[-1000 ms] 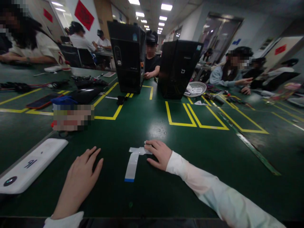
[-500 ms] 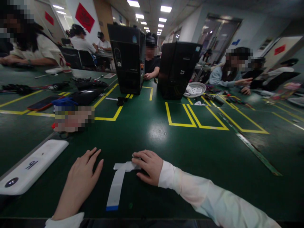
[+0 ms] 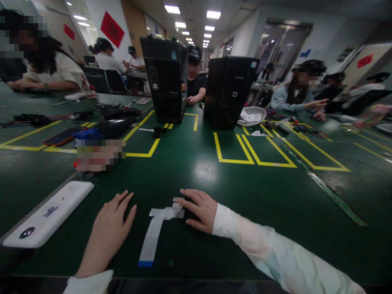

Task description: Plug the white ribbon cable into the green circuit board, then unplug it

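Note:
A white flat ribbon cable (image 3: 152, 234) with a blue-tipped end lies folded on the green table in front of me. Its upper arm runs right to a small connector end. Close to that end, my right hand (image 3: 200, 209) rests palm down with fingers spread, the index fingertip at or just beside the connector. I cannot tell whether they touch. To the left of the cable, apart from it, my left hand (image 3: 114, 220) lies with its fingers stretched out, holding nothing.
A white device (image 3: 50, 216) lies at the left. Two black computer towers (image 3: 165, 81) stand farther back, near a white basket (image 3: 251, 116). A green strip (image 3: 330, 192) lies at the right. Yellow tape marks the table. Other people sit around it.
My right hand has shifted slightly right and up, uncovering the connector end of the ribbon cable. My left hand stays stretched out beside the cable; the whole view has shifted slightly.

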Available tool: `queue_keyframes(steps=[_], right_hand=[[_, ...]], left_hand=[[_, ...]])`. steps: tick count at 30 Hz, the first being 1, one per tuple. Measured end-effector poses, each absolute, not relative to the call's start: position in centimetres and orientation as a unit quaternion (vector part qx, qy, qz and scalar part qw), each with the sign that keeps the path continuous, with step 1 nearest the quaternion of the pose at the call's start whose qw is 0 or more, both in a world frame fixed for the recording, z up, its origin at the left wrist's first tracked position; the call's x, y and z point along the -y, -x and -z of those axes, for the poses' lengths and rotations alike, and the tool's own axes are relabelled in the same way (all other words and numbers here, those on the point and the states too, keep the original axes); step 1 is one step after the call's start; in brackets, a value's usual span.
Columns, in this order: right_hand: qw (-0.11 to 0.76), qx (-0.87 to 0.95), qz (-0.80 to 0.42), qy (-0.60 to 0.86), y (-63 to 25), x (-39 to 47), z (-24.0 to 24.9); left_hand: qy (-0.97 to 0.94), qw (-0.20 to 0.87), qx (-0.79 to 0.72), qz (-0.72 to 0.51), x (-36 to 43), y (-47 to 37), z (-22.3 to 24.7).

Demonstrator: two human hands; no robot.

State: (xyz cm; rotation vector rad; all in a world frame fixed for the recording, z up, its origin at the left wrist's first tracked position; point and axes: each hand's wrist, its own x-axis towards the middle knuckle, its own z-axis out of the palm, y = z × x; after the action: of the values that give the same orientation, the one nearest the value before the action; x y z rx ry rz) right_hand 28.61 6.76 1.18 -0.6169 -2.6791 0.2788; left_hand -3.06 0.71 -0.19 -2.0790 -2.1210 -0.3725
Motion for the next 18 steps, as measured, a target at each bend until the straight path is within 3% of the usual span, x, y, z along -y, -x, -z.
queue_keyframes(steps=[5,10,14,18], right_hand=[[0.211,0.906,0.014,0.367,-34.5,-11.7,0.4],[0.187,0.740,0.095,0.639,-45.9,-17.0,0.7],[0.175,0.553,0.061,0.812,-54.7,-17.1,0.2],[0.183,0.461,0.052,0.867,-59.6,-15.1,-0.1]], left_hand=[[0.693,0.077,0.705,0.128,-0.7,3.1,0.2],[0.692,0.072,0.708,0.121,-0.7,3.1,0.1],[0.692,0.075,0.707,0.124,-0.6,3.1,0.3],[0.689,0.078,0.709,0.126,-0.6,3.1,0.3]])
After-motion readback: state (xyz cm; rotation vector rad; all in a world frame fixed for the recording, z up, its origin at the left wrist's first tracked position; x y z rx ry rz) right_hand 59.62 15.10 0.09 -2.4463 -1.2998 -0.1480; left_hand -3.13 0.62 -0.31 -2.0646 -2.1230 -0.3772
